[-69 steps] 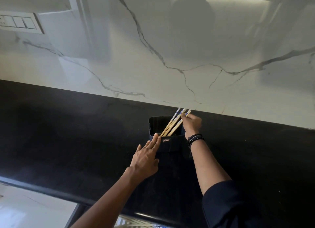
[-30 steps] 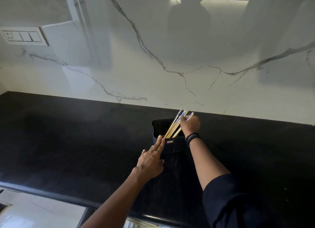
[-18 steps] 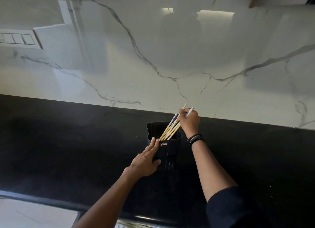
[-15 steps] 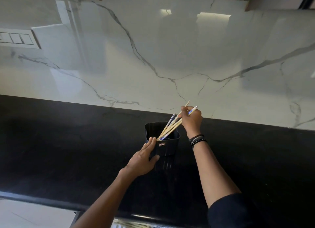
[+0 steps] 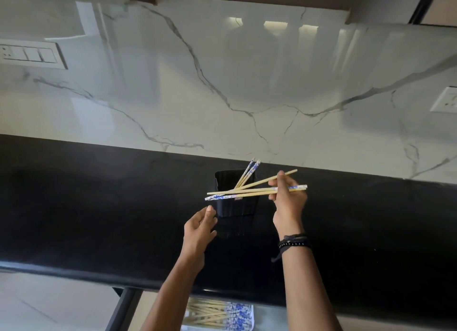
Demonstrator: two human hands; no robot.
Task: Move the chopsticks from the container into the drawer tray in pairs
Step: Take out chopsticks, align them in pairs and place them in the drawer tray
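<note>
A small black container [image 5: 235,205] stands on the black countertop near the marble wall, with a few blue-patterned chopsticks [image 5: 248,173] still leaning inside it. My right hand [image 5: 288,199] pinches three bamboo chopsticks [image 5: 244,192], held roughly level above the container's front rim, their tips pointing left. My left hand [image 5: 201,225] hovers just left of the container with fingers loosely curled, holding nothing; whether it touches the container I cannot tell. Below the counter edge, the drawer tray [image 5: 250,317] holds several chopsticks [image 5: 212,316].
The black countertop [image 5: 99,207] stretches wide on both sides. A glossy marble backsplash [image 5: 222,83] rises behind it, with a switch panel [image 5: 29,55] at left and a socket [image 5: 446,100] at right. The drawer's dark frame [image 5: 121,308] juts out below the counter.
My right hand has lifted chopsticks out of the container and swung them level. My left hand has come off the container's side. The camera view has tilted down, revealing the drawer tray.
</note>
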